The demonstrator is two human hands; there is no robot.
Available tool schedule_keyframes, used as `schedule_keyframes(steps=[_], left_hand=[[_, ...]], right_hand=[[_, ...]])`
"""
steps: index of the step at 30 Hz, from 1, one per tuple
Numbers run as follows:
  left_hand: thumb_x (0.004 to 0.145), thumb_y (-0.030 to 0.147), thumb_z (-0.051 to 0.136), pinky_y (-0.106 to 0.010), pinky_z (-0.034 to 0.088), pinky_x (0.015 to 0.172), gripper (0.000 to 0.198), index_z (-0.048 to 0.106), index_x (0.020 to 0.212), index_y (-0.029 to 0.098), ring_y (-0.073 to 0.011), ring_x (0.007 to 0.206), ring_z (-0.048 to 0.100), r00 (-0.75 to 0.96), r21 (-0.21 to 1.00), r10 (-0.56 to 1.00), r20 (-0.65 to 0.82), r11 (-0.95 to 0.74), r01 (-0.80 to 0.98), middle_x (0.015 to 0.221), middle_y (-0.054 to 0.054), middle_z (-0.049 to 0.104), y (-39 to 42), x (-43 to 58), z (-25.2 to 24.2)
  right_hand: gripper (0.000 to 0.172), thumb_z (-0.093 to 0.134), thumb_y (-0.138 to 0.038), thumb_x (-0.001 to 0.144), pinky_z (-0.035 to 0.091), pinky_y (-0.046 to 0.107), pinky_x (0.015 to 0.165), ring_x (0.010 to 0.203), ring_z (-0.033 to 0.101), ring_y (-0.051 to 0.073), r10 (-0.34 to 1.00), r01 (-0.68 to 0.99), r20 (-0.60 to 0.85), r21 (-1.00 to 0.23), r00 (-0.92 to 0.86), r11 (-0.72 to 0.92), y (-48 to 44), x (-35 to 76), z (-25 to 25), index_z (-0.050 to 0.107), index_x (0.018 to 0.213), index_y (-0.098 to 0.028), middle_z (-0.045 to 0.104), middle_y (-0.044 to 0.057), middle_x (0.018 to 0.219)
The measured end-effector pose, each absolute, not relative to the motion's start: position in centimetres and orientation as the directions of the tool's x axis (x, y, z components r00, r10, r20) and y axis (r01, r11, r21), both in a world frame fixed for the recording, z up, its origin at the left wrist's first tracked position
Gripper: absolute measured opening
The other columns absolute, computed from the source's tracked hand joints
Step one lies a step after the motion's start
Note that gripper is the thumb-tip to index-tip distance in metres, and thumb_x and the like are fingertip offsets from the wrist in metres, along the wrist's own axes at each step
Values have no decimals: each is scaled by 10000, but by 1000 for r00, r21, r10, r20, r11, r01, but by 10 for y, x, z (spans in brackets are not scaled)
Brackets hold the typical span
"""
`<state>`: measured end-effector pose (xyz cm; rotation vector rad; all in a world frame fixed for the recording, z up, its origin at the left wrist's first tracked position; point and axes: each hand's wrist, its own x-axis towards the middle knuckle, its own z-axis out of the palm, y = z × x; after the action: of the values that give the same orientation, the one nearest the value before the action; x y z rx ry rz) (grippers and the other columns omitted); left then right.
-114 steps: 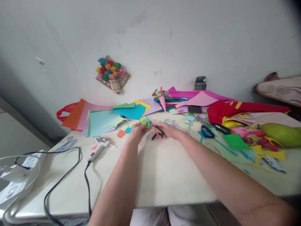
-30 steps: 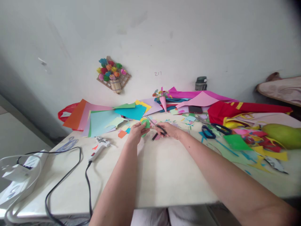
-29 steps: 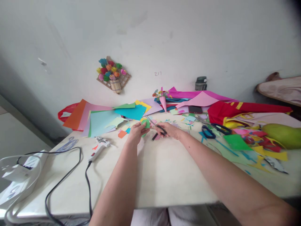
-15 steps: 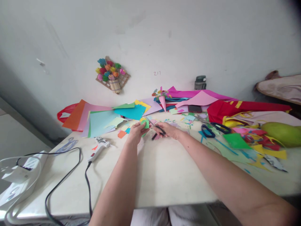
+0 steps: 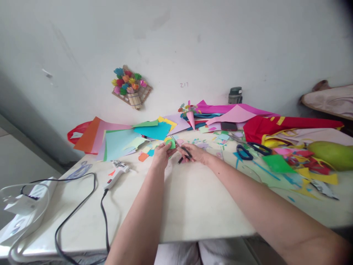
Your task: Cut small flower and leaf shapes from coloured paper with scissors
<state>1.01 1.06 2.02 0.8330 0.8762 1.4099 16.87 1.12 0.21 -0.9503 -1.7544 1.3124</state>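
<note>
My left hand (image 5: pixel 160 155) pinches a small green paper piece (image 5: pixel 171 144) above the white table (image 5: pixel 193 198). My right hand (image 5: pixel 194 153) grips black-handled scissors (image 5: pixel 181 148), and their blades point up and left at the green piece. Both hands meet near the table's middle, just in front of the scattered paper.
Coloured paper sheets (image 5: pixel 124 138) lie at the back left. A white glue gun (image 5: pixel 117 173) with a black cord (image 5: pixel 103 217) rests left of my hands. Blue-handled scissors (image 5: pixel 244 151), paper scraps (image 5: pixel 298 169), a red bag (image 5: pixel 264 127), a green fruit (image 5: pixel 331 154) and a phone (image 5: pixel 228 126) crowd the right.
The hands stay together at the green piece; the scissor blades shift only slightly. The view has drifted a little.
</note>
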Motion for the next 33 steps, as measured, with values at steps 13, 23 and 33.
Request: schedule_keyframes(steps=[13, 23, 33], left_hand=[[664, 168, 716, -327, 550, 743, 122, 613, 702, 116, -186, 668, 682, -19, 910, 1000, 1, -9, -415, 633, -44, 665, 12, 9, 19], [672, 143, 697, -322, 557, 735, 98, 601, 674, 123, -172, 626, 676, -36, 904, 999, -28, 10, -427, 613, -38, 662, 11, 10, 20], [679, 129, 685, -337, 557, 739, 96, 590, 664, 118, -194, 659, 686, -45, 900, 998, -32, 9, -436, 619, -45, 659, 13, 9, 19]], right_hand=[[289, 580, -432, 804, 243, 161, 305, 371, 446, 57, 896, 94, 109, -982, -431, 164, 4, 166, 10, 497, 734, -164, 499, -51, 491], [262, 607, -384, 785, 275, 175, 319, 350, 406, 56, 899, 37, 94, -992, -428, 122, -1, 164, 16, 494, 704, -162, 471, -64, 448], [251, 606, -359, 778, 314, 184, 364, 402, 432, 67, 876, 24, 152, -983, -457, 183, 1, 165, 12, 475, 682, -168, 448, -63, 487]])
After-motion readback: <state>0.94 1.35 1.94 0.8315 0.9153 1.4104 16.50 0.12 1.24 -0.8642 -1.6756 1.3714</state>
